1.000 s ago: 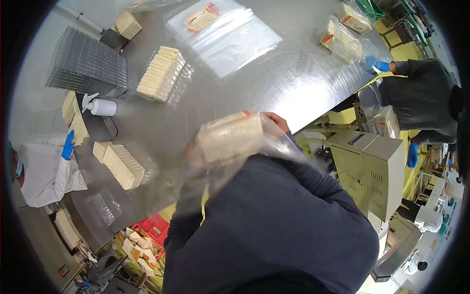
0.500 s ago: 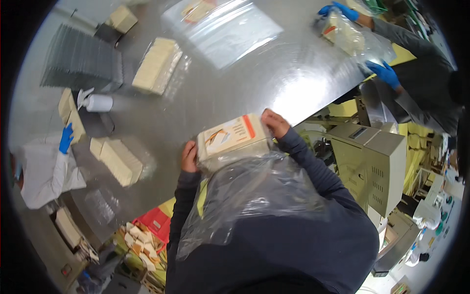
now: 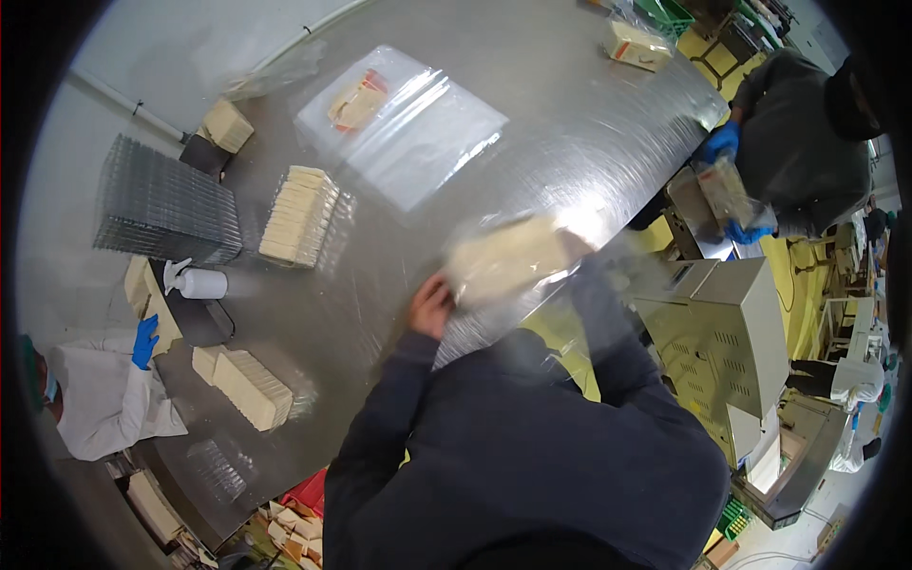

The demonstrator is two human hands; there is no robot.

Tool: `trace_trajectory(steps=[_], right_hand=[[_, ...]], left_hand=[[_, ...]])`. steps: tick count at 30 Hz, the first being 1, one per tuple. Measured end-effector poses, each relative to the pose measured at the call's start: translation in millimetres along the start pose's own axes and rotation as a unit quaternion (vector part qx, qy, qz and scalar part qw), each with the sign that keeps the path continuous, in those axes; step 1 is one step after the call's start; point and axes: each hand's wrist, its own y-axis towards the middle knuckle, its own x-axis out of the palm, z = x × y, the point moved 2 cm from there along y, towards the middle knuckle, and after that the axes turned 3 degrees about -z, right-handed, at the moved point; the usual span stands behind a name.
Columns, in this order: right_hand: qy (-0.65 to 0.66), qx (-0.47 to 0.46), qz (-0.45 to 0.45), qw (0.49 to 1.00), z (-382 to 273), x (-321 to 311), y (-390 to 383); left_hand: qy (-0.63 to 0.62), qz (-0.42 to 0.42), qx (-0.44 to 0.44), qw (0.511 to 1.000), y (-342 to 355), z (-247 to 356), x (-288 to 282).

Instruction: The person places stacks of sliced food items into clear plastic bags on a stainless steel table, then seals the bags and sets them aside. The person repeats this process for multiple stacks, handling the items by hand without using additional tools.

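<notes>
The pale block in its clear plastic bag (image 3: 508,258) is held just above the steel worktop (image 3: 570,123), directly in front of the person, its long axis running left to right and tilted slightly upward to the right. The left hand (image 3: 432,304) sits at the block's left end, fingers curled against the bag; the right hand (image 3: 573,245) is at the right end but blurred and largely covered by film, so its grip cannot be told. Both hands are touching the package, one at each end, while the stack of flat bags (image 3: 408,128) lies well apart, further across the worktop.
</notes>
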Motion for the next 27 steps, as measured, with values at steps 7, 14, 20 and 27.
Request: trace_trajectory(steps=[7, 14, 20, 27], right_hand=[[-0.144, -0.164, 0.094, 0.971, -55.4, -95.7, 21.3], [0.030, 0.062, 0.214, 0.975, -9.0, 53.6, -29.8], [0.039, 0.108, 0.173, 0.978, -25.8, 54.6, -28.1], [-0.007, 0.102, 0.198, 0.975, -21.1, 55.0, -23.8]], left_hand=[[0.671, 0.034, 0.312, 0.672, 143.1, 43.1, 15.5], [0.867, 0.049, 0.311, 0.386, 143.1, 70.8, -18.1], [0.900, 0.057, 0.264, 0.342, 144.1, 64.8, 11.7], [0.846, 0.122, 0.322, 0.408, 141.3, 76.4, 21.8]])
